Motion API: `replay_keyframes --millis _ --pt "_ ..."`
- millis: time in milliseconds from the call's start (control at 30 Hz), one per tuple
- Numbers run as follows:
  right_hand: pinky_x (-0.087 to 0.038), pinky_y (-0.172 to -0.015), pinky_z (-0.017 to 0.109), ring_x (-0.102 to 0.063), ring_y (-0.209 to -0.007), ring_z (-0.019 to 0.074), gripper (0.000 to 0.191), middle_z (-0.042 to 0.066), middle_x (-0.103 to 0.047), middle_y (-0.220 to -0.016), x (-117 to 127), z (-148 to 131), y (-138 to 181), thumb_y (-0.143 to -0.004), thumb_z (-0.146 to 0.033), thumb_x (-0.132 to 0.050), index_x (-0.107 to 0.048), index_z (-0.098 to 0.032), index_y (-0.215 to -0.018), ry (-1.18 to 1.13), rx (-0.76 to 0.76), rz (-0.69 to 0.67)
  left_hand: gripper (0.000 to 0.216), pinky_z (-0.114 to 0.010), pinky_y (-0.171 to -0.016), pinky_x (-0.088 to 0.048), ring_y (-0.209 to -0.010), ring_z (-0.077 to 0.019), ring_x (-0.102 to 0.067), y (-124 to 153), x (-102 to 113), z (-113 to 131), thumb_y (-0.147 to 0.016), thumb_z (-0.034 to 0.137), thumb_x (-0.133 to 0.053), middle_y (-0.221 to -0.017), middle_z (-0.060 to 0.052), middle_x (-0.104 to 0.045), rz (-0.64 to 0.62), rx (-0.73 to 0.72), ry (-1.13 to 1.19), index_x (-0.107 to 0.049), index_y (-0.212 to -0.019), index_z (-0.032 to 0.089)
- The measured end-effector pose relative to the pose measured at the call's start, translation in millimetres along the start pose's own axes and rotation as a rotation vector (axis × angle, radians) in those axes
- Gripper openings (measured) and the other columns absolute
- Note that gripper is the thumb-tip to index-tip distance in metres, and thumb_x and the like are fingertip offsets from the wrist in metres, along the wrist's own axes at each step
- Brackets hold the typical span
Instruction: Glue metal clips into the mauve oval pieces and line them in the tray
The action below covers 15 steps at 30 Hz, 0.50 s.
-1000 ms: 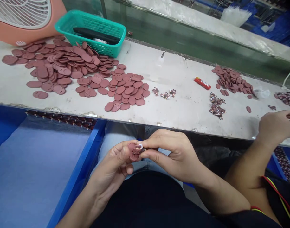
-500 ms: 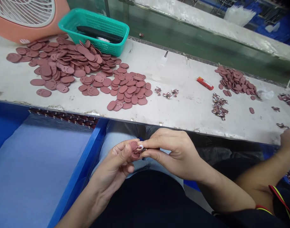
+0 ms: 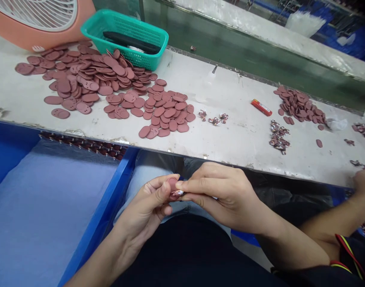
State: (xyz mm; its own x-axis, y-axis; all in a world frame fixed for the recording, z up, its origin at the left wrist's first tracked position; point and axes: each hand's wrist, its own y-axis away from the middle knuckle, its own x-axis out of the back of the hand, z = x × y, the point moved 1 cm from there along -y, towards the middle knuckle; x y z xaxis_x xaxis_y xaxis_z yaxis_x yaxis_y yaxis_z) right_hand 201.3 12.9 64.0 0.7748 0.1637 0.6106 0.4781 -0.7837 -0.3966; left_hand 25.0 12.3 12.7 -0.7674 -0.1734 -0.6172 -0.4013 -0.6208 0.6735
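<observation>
Over my lap, my left hand (image 3: 154,197) pinches a reddish-brown oval disc (image 3: 172,183) between thumb and fingers. My right hand (image 3: 219,191) is closed at the disc's right side, its thumb and forefinger gripping a small brown-and-white figure piece (image 3: 178,193) against the disc's lower part. The fingertips hide much of both pieces. On the table beyond my hands, several similar figure pieces (image 3: 214,120) lie beside a spread of oval discs (image 3: 167,113).
A green basket (image 3: 161,50) holding a dark object stands behind a larger disc pile (image 3: 89,75), near an orange fan (image 3: 86,24). Right are a red box (image 3: 261,107), more discs (image 3: 302,105) and figures (image 3: 279,137). A blue-edged tray (image 3: 110,207) sits left; another person's hand (image 3: 364,183) is at right.
The figure piece has turned and sits lower against the disc, with my right fingertips now over the disc's right edge. The view has shifted slightly, and the other person's arm has moved.
</observation>
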Motion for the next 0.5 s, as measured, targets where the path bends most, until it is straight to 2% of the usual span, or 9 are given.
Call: replay_keyframes --millis 200,367,500 --pt "-0.057 -0.067 0.025 -0.065 -0.075 0.0127 0.024 0.007 -0.074 -0.089 4.0 -14.6 8.7 -0.086 -0.003 -0.069 -0.072 -0.010 -0.108 -0.007 0.053 -0.011 0.030 -0.014 -0.047 -0.049 -0.050 -0.0082 -0.063 15.0 -2.6 -0.2 -0.055 0.036 -0.094 -0.068 -0.002 -0.077 -0.148 -0.133 -0.057 -0.081 -0.079 0.021" --pt "-0.062 -0.073 0.023 -0.068 -0.081 0.0127 0.028 0.002 -0.076 -0.089 9.8 -30.5 17.5 -0.091 -0.007 -0.065 -0.069 -0.017 -0.116 0.051 0.029 -0.086 0.030 -0.022 -0.051 -0.053 -0.051 -0.0130 -0.065 27.8 -0.9 -0.2 -0.049 0.035 -0.095 -0.073 -0.004 -0.080 -0.175 -0.123 -0.112 -0.082 -0.075 0.026" --pt "-0.061 -0.072 0.023 -0.068 -0.082 0.0135 0.031 0.003 -0.076 -0.089 8.7 -30.8 16.5 -0.090 -0.005 -0.065 -0.068 -0.017 -0.118 0.063 0.020 -0.089 0.029 -0.022 -0.050 -0.052 -0.046 -0.0102 -0.061 24.9 -0.8 -0.7 -0.052 0.036 -0.094 -0.073 -0.004 -0.080 -0.216 -0.118 -0.093 -0.082 -0.077 0.027"
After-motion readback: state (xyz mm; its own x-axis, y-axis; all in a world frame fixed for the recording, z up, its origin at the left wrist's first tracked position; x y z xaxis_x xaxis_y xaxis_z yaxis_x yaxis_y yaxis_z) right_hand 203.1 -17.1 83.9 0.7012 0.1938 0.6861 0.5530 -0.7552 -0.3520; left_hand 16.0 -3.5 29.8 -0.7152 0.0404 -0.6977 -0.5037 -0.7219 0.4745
